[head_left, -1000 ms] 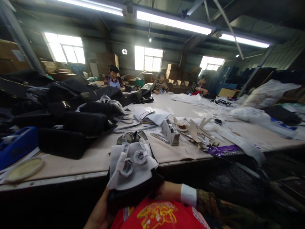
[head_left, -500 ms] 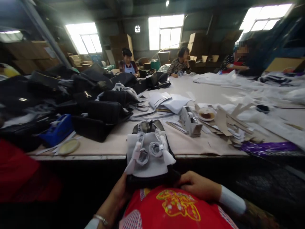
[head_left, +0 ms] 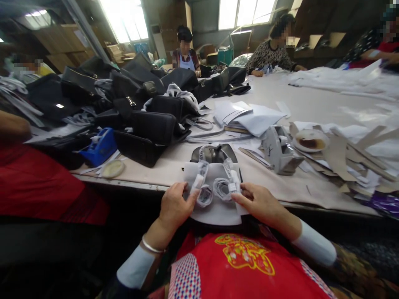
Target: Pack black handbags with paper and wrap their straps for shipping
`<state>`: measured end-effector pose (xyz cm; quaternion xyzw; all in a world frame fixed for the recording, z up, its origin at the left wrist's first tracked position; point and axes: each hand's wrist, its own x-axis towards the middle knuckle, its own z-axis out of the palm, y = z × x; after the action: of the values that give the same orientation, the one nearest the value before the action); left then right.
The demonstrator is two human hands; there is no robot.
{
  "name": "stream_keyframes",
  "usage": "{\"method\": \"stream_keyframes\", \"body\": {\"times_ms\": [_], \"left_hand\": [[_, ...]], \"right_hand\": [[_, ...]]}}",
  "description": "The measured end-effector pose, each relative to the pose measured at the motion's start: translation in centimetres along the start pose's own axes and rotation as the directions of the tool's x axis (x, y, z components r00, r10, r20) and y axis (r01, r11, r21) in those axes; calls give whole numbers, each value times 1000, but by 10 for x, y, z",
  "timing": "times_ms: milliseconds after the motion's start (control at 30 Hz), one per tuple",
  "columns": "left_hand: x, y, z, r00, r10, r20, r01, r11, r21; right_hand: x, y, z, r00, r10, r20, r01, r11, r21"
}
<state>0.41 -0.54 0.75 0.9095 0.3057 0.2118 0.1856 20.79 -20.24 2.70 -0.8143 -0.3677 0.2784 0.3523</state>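
A black bag with a white padded wrap over its front leans from my lap against the table edge. Paper-wrapped metal rings sit on the white wrap. My left hand lies on the wrap's left side, fingers curled and pinching a white paper strip by the left ring. My right hand rests on the right side, its fingertips pressed on the wrapped right ring.
A pile of black bags covers the table's left. A blue tape dispenser, a grey tape dispenser, white papers and cardboard strips lie around. A person in red sits at my left; other people work across the table.
The view has tipped down. Both my hands have come up from under the bag's lower edge onto the white wrap and taken hold at the wrapped rings.
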Motion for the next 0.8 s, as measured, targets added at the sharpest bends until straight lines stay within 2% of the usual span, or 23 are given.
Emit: {"method": "stream_keyframes", "body": {"times_ms": [33,100,167,233,300,333,400,433,467,500,533,567,633,700,800], "left_hand": [[3,6,2,999,35,11,-36,996,78],[8,12,5,998,48,44,-54,987,152],[11,9,7,997,-12,73,4,994,106],[13,1,10,989,-104,103,105,994,-3],[12,-5,10,986,-134,103,142,988,-68],[10,-7,9,993,-106,56,110,992,-65],[5,-4,4,994,39,-103,-41,999,-17],[3,0,1,976,138,-170,-141,990,-5],[0,5,-2,950,244,-192,-254,967,-29],[-2,12,-4,924,348,-160,-366,925,-101],[-3,19,-4,889,451,-83,-458,863,-212],[-3,25,-2,837,546,15,-511,792,-335],[-2,37,8,698,687,200,-535,687,-492],[1,45,22,588,749,305,-583,654,-482],[4,48,39,495,790,362,-711,608,-354]], "right_hand": [[4,-3,1,998,35,44,-35,999,-2],[9,-4,3,979,95,178,-123,980,156],[10,1,2,949,99,299,-218,893,395],[7,10,1,933,110,343,-282,816,504],[1,19,1,936,139,325,-296,810,507],[-2,23,2,947,158,281,-286,813,508],[-10,31,4,966,228,124,-259,818,514],[-13,34,6,958,282,44,-265,824,501],[-17,38,8,940,340,-18,-290,829,478],[-20,41,11,920,389,-54,-326,833,446],[-23,45,14,904,422,-72,-359,839,408],[-26,48,16,896,437,-74,-385,849,362],[-31,53,21,897,435,-72,-405,877,259],[-36,55,22,903,427,-52,-414,896,162],[-42,54,18,911,413,-1,-409,902,139]]}}
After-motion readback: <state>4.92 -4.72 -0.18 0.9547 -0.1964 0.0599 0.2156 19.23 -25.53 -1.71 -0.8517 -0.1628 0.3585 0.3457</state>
